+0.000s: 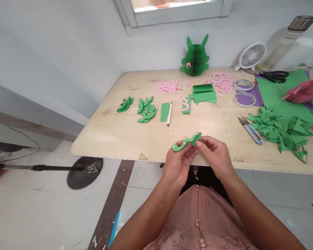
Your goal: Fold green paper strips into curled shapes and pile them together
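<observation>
Wavy green paper strip (187,141) held between left hand (177,165) and right hand (216,156), over the near side of the bench (114,139).

So the strip is held on a slant: its curved left end, marked with a pale patch, is left poking out past the left hand's fingers, and the right end is pinched in a narrow grip by the right hand, a bit of paper showing beyond the thumb. The middle's held by the left hand, though which fingers are pressed on it can't really be made out. Farther back, a pen (169,114) is laid by a green card (165,111), with green cutouts (147,111) piled to the left. Off to the right, blue snips (251,131) are parked just beside some green scraps (281,128).
</observation>
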Demonstrator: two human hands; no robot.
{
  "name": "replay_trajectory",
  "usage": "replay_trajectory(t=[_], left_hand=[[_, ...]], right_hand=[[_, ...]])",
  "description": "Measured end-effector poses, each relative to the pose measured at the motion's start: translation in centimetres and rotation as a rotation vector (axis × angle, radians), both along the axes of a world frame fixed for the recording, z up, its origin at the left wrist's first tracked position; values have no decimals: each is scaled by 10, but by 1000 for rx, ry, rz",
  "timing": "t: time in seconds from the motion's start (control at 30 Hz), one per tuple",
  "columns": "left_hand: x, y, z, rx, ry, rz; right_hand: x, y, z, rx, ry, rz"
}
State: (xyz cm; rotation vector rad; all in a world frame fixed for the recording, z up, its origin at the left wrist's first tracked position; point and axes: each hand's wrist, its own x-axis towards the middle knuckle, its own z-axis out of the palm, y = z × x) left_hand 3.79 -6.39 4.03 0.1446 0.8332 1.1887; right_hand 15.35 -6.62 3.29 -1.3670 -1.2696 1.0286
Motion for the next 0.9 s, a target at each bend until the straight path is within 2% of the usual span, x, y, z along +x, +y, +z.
replay_trajectory(t=[0.1, 0.27, 0.5, 0.63, 0.7, 0.8, 0.9], left_hand=[[-4, -1, -1, 1, 52, -24], [-16, -4, -2, 94, 279, -118], [-30, 0, -2, 361, 638, -217], [-30, 5, 2, 416, 777, -189], [-30, 8, 5, 413, 768, -213], [-30, 11, 8, 362, 656, -314], [-32, 12, 8, 302, 557, -362]], right_hand=[[-2, 6, -2, -37, 70, -35], [8, 16, 3, -76, 24, -62], [10, 28, 19, -115, -80, 60], [7, 29, 23, -117, -144, 133], [8, 29, 24, -98, -182, 182], [11, 30, 24, -71, -245, 239], [13, 32, 24, -66, -282, 267]])
